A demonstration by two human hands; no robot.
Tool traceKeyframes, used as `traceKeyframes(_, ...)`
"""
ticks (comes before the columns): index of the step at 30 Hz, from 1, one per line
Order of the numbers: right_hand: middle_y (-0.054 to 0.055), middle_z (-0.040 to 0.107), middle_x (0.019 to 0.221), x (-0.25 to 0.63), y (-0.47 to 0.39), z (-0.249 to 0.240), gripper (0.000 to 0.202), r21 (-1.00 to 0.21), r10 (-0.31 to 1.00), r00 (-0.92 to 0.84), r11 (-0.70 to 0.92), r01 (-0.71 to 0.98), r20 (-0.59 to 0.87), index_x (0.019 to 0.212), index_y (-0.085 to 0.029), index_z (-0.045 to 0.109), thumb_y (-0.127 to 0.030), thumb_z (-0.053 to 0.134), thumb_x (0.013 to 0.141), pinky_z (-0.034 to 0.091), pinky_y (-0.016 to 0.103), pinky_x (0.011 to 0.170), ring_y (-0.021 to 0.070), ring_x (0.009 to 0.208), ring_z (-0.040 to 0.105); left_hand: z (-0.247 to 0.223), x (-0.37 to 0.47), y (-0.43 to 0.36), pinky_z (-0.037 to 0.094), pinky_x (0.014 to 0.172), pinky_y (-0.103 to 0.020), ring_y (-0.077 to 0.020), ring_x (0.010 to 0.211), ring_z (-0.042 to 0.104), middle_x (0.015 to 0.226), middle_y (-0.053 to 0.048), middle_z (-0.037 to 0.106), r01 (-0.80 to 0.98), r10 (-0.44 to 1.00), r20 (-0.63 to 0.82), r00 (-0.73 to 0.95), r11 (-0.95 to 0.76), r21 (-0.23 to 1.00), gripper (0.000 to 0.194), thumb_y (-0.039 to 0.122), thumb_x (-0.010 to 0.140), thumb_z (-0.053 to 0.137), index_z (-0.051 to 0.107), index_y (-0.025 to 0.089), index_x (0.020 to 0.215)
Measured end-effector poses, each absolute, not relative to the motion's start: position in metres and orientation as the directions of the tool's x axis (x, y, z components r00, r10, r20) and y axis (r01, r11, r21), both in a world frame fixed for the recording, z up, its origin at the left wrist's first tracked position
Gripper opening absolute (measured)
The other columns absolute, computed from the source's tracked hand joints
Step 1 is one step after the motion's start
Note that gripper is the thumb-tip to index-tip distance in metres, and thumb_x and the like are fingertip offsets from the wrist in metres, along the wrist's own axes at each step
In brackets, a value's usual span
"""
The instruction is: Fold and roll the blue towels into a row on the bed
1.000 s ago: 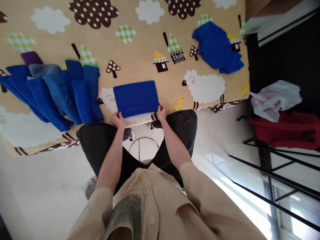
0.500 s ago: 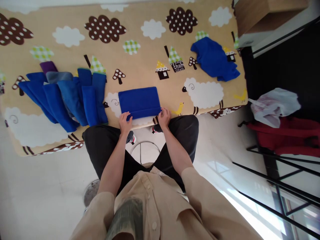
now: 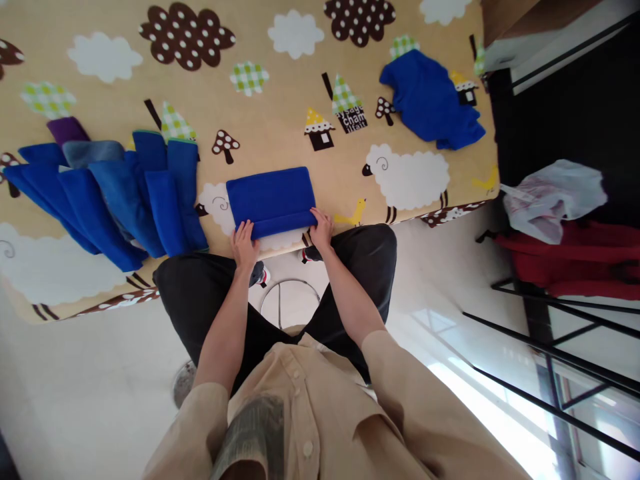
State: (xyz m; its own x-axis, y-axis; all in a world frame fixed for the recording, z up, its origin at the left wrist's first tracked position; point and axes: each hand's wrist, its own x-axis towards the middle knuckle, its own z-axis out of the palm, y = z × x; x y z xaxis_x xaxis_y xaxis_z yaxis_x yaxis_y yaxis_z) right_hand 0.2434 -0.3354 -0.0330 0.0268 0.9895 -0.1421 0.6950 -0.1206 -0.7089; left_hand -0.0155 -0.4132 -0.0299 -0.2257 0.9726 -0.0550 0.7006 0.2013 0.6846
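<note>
A blue cloth (image 3: 270, 190), folded into a flat rectangle, lies at the front edge of the table in front of me. Its near edge is turned up into a narrow strip running from side to side. At the near left corner, my left hand (image 3: 245, 245) grips the strip with bent fingers. My right hand (image 3: 321, 230) holds the near right corner between thumb and fingers. To the left lie several rolled or folded blue cloths (image 3: 103, 207), with one purple cloth (image 3: 68, 130) behind them. A crumpled blue cloth (image 3: 430, 100) rests at the far right.
A beige printed cover (image 3: 280, 143) lies over the table. My knees touch or sit close to its front edge. Right of the table are a white plastic bag (image 3: 555, 200), a red bag or cloth (image 3: 590, 260) and black metal bars (image 3: 550, 347).
My hands have shifted slightly on the near edge of the blue cloth, and the turned-up strip looks a little wider. The head view has moved, spreading the table a bit larger.
</note>
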Motion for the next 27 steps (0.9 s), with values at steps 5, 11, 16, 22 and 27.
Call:
traceKeyframes(5, 0.009, 0.069, 0.125, 0.248, -0.322, -0.045, 0.049, -0.789, 0.975, 0.164, -0.217, 0.575, -0.148, 0.122, -0.018, 0.068, -0.006, 0.05, 0.079, 0.039, 0.045, 0.113, 0.0233, 0.122, 0.056, -0.042, -0.03, -0.409, 0.034, 0.12, -0.047, -0.0251, 0.134, 0.053, 0.135, -0.011, 0.065, 0.585, 0.874, 0.018, -0.485, 0.309, 0.749, 0.057, 0.001, 0.072, 0.047, 0.066, 0.017, 0.123)
traceKeyframes(11, 0.011, 0.071, 0.118, 0.251, -0.313, -0.054, 0.044, -0.88, 0.972, 0.177, -0.214, 0.425, -0.152, 0.121, -0.015, 0.066, -0.009, 0.054, 0.079, 0.047, 0.04, 0.107, 0.02, 0.113, 0.065, -0.06, -0.043, -0.405, 0.042, 0.114, -0.041, -0.0234, 0.123, 0.058, 0.123, -0.01, 0.067, 0.507, 0.82, 0.036, -0.571, 0.318, 0.801, 0.048, 0.005, 0.072, 0.048, 0.068, 0.017, 0.114)
traceKeyframes(16, 0.014, 0.071, 0.114, 0.252, -0.312, -0.06, 0.037, -0.898, 0.951, 0.233, -0.276, 0.343, -0.204, 0.119, -0.013, 0.066, -0.022, 0.061, 0.084, 0.052, 0.039, 0.097, 0.0209, 0.101, 0.066, -0.062, -0.042, -0.403, 0.039, 0.115, -0.041, -0.0231, 0.123, 0.055, 0.122, -0.011, 0.062, 0.482, 0.82, 0.0, -0.573, 0.336, 0.809, 0.036, 0.013, 0.081, 0.055, 0.065, 0.019, 0.114)
traceKeyframes(22, 0.015, 0.071, 0.105, 0.25, -0.309, -0.067, 0.042, -0.914, 0.905, 0.351, -0.333, 0.231, -0.241, 0.116, -0.012, 0.063, -0.046, 0.059, 0.091, 0.053, 0.037, 0.091, 0.0215, 0.096, 0.067, -0.061, -0.04, -0.4, 0.043, 0.107, -0.036, -0.0211, 0.107, 0.057, 0.105, -0.009, 0.056, 0.367, 0.725, -0.12, -0.679, 0.476, 0.799, 0.027, 0.041, 0.096, 0.052, 0.058, 0.018, 0.084)
traceKeyframes(27, 0.012, 0.069, 0.095, 0.251, -0.309, -0.074, 0.051, -0.914, 0.893, 0.387, -0.334, 0.23, -0.229, 0.112, -0.011, 0.062, -0.057, 0.056, 0.091, 0.054, 0.034, 0.086, 0.0199, 0.088, 0.066, -0.06, -0.04, -0.4, 0.044, 0.103, -0.032, -0.0185, 0.099, 0.057, 0.097, -0.005, 0.053, 0.373, 0.723, -0.095, -0.685, 0.46, 0.806, 0.036, 0.047, 0.099, 0.049, 0.054, 0.019, 0.077)
